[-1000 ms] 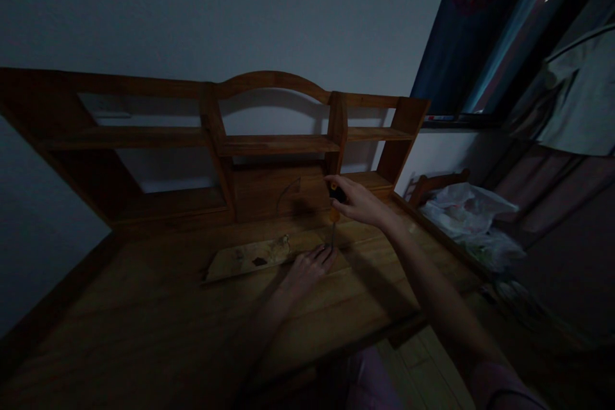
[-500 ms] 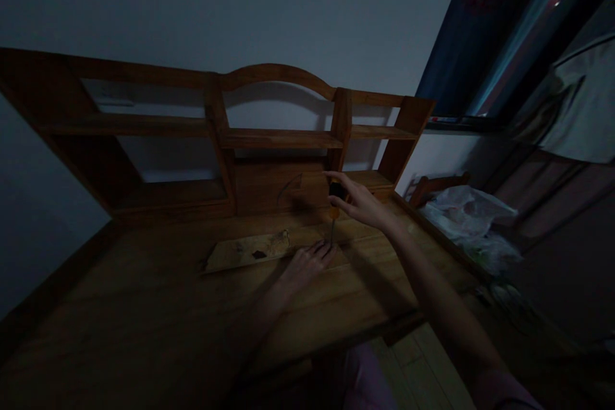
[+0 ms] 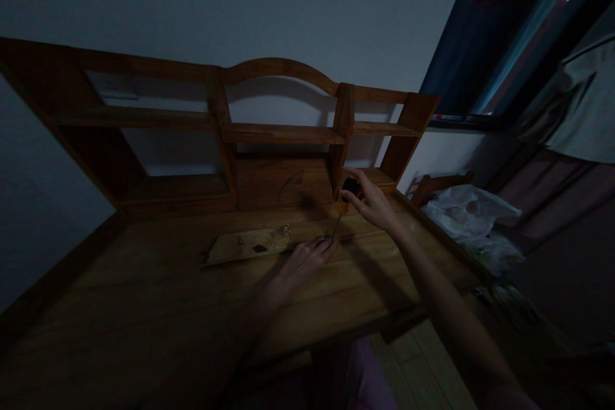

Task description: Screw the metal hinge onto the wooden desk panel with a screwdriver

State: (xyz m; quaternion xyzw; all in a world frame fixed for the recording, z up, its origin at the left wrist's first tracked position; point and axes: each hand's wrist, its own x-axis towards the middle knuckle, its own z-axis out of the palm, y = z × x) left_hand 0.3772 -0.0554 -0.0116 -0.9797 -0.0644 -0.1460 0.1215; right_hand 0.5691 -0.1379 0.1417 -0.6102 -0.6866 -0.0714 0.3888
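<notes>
My right hand is closed around the handle of a screwdriver, orange with a black end. Its thin shaft points down, slightly tilted, and the tip is at the fingertips of my left hand. Those left fingers are bent and close together at the right part of a wooden board. Whatever small thing they pinch is too dark to make out. The board lies flat on the wooden desk and has a dark knot and a rough pale patch.
Behind the board stands a wooden shelf unit with an arched top, against the wall. A thin curved strand shows in front of its middle panel. To the right, plastic bags lie beyond the desk edge, below a dark curtain.
The screwdriver's handle has shifted a little to the right with my right hand, so the shaft now leans. My left hand stays at the board. The view has shifted slightly.
</notes>
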